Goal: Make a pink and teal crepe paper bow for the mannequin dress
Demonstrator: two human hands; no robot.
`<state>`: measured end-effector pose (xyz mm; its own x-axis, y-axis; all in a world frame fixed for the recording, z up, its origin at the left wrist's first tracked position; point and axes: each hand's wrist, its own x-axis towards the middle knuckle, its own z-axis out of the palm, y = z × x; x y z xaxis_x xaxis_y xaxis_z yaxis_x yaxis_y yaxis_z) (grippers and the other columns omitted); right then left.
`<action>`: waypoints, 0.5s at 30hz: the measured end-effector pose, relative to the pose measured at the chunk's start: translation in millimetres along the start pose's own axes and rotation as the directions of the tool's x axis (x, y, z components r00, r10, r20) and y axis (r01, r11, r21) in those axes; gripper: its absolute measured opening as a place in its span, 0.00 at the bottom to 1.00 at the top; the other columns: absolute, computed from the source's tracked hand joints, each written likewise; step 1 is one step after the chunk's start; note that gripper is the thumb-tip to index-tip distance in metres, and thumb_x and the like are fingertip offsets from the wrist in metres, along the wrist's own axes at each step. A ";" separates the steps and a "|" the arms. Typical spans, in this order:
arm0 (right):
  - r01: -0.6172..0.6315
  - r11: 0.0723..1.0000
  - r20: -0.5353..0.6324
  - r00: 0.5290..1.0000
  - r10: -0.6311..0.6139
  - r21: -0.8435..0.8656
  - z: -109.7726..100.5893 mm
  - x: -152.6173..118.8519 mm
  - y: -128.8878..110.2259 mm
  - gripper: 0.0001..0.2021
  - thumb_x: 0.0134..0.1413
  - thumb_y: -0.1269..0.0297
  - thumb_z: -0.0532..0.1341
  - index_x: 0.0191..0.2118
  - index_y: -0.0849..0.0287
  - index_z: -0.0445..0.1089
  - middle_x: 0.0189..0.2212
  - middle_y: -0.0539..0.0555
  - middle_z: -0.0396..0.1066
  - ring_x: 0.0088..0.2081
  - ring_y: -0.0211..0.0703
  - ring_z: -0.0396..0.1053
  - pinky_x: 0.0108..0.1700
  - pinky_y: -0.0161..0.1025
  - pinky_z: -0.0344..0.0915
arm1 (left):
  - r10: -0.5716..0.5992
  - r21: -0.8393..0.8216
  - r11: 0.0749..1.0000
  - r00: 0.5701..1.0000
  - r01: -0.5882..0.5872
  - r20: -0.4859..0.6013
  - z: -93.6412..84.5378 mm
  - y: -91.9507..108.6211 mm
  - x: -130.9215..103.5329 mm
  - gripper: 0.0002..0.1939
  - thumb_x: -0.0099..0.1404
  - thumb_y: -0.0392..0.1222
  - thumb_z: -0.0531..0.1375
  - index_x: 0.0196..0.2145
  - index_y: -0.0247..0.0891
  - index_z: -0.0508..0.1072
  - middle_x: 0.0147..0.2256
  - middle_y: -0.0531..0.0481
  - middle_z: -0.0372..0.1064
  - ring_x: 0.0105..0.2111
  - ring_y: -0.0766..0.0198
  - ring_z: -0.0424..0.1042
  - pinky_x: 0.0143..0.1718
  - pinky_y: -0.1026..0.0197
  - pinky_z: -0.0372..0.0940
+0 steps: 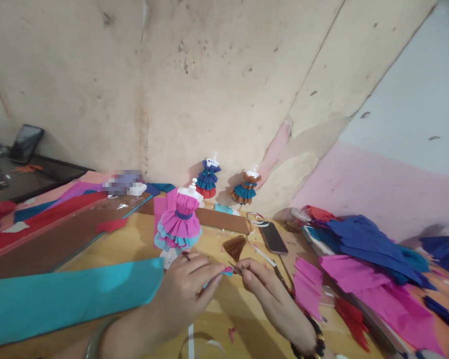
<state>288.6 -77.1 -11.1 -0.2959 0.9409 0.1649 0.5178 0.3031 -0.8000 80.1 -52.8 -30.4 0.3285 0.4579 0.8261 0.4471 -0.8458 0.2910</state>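
My left hand (187, 281) is closed in a pinch on a small pink and turquoise piece of crepe paper (228, 270). Facing it, my right hand (269, 294) pinches a thin pointed item (232, 267), whose tip meets the paper; its exact kind is too small to make out. Just behind my left hand stands a white mini dress form (193, 187) in a pink paper dress (185, 214) with a dark blue waistband and turquoise ruffles. A brown fringed tassel-like piece (235, 246) lies beyond my fingertips.
Two more dressed forms, one blue and red (208, 177), one brown and teal (247, 188), stand by the wall. A turquoise paper strip (75, 294) lies left. A phone (274, 238), pink crepe paper (307, 286) and a blue paper pile (370, 249) lie right.
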 end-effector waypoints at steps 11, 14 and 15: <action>0.050 0.987 0.019 0.999 -0.047 -0.152 -5.0 -3.6 -9.0 0.16 0.67 0.53 0.48 0.39 0.56 0.67 0.28 0.50 0.68 0.32 0.41 0.66 0.35 0.35 0.62 | 0.275 0.340 0.895 0.958 -0.288 0.085 -6.2 -3.8 -3.7 0.12 0.66 0.29 0.53 0.45 0.35 0.72 0.29 0.49 0.73 0.29 0.62 0.67 0.35 0.54 0.57; 0.067 0.973 0.033 0.998 -0.061 -0.221 -7.1 -4.5 -12.2 0.15 0.67 0.54 0.48 0.39 0.56 0.68 0.28 0.51 0.70 0.32 0.42 0.68 0.35 0.35 0.63 | 0.321 0.347 0.875 0.941 -0.338 0.107 -7.4 -6.5 -6.7 0.13 0.67 0.30 0.52 0.47 0.33 0.70 0.31 0.46 0.74 0.32 0.60 0.67 0.36 0.52 0.56; 0.070 0.967 0.041 0.997 -0.061 -0.245 -7.5 -4.6 -13.0 0.15 0.67 0.55 0.48 0.40 0.56 0.68 0.28 0.51 0.71 0.31 0.42 0.69 0.35 0.36 0.63 | 0.328 0.352 0.870 0.939 -0.344 0.106 -7.3 -7.0 -7.3 0.13 0.67 0.30 0.52 0.47 0.32 0.70 0.31 0.46 0.74 0.32 0.60 0.67 0.36 0.52 0.56</action>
<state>289.3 -84.2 3.0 -0.3595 0.9136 0.1902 0.6768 0.3956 -0.6208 68.5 -52.3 -34.9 0.5435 0.1818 0.8195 0.5694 -0.7972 -0.2007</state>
